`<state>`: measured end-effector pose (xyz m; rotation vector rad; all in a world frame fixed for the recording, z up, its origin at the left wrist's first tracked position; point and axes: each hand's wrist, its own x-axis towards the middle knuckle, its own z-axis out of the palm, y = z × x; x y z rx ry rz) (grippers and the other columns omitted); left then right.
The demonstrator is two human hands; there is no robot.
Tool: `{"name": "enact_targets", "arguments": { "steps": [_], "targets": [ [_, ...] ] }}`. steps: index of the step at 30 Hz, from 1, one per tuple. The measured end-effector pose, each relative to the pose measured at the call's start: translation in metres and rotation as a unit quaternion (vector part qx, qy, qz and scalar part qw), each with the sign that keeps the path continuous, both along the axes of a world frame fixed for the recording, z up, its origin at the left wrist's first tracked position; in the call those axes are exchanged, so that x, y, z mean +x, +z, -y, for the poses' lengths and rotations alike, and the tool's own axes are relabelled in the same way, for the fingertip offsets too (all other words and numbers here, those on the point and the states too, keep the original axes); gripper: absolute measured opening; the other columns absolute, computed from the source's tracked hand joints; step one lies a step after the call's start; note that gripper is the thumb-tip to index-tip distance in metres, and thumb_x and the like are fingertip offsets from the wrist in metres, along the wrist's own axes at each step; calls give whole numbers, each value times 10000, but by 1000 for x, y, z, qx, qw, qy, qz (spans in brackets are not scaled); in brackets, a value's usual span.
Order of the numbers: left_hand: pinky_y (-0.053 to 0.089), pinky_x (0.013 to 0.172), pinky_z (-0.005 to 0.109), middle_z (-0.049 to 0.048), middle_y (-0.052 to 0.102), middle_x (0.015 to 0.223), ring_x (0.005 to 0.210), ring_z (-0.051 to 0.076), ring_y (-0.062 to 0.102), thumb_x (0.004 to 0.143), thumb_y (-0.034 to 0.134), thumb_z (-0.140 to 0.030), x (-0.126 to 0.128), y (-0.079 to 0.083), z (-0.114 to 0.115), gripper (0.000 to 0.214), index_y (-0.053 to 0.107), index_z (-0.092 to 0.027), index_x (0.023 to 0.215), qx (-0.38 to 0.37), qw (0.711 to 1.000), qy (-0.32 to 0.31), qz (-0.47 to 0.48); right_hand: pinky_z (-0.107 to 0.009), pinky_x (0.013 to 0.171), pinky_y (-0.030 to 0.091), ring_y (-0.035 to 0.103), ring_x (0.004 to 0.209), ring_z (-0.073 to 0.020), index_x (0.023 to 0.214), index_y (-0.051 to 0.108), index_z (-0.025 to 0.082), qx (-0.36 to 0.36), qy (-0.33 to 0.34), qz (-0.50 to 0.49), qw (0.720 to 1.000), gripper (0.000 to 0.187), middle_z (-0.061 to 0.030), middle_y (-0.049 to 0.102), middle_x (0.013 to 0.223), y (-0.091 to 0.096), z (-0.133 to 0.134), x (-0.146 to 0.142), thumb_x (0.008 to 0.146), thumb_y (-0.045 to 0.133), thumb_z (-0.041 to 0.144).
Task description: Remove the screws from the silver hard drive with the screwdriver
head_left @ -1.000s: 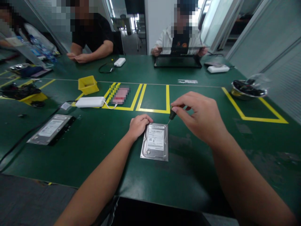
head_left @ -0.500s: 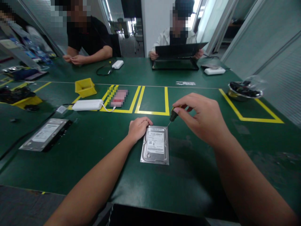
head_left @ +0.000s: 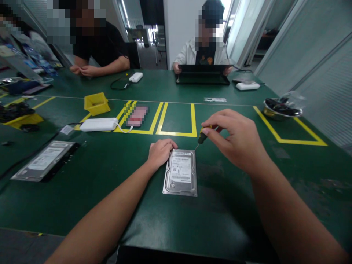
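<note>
A silver hard drive [head_left: 180, 172] with a white label lies flat on the green table in front of me. At its far left corner, my left hand [head_left: 161, 154] grips the edge, fingers curled over the far side. My right hand [head_left: 233, 137] pinches the yellow-and-black handle of a small screwdriver [head_left: 202, 137] between thumb and fingers. The thin shaft slants down to the drive's far right corner, its tip at or very close to a screw spot there. Whether the tip sits in a screw is too small to tell.
Another hard drive [head_left: 45, 159] lies at left beside a black cable. Farther back are a white power bank [head_left: 99, 124], a pixelated phone [head_left: 137, 116], a yellow bin [head_left: 96, 104] and a metal bowl [head_left: 282, 110] of dark parts. Two people sit opposite, one holding a black panel [head_left: 203, 69].
My view has shifted slightly. The screwdriver handle has turned a little in my right hand, showing more yellow, with its tip still at the corner. The person opposite has lowered the black panel.
</note>
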<state>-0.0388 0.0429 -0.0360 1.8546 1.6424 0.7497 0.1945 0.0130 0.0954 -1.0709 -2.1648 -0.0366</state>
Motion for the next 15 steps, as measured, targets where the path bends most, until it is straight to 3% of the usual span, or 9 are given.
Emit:
{"name": "enact_targets", "arguments": {
  "steps": [10,15],
  "targets": [
    [427,836,331,-53,761,881,924,208,667,827,428,-233,1,2,1,322,746,-271,789,-7,1000,6,0,-290,773,497,653,802,-159,963,710,149,6,-3,3,1000,109,-27,712,912,-4,0,-2,874,650,166],
    [427,839,334,-56,760,891,939,213,666,821,435,-230,2,2,0,317,746,-277,785,-10,1000,6,-1,-292,786,501,655,869,-173,942,719,156,3,7,-2,1000,103,-46,706,954,-2,0,-1,883,635,167]
  ]
}}
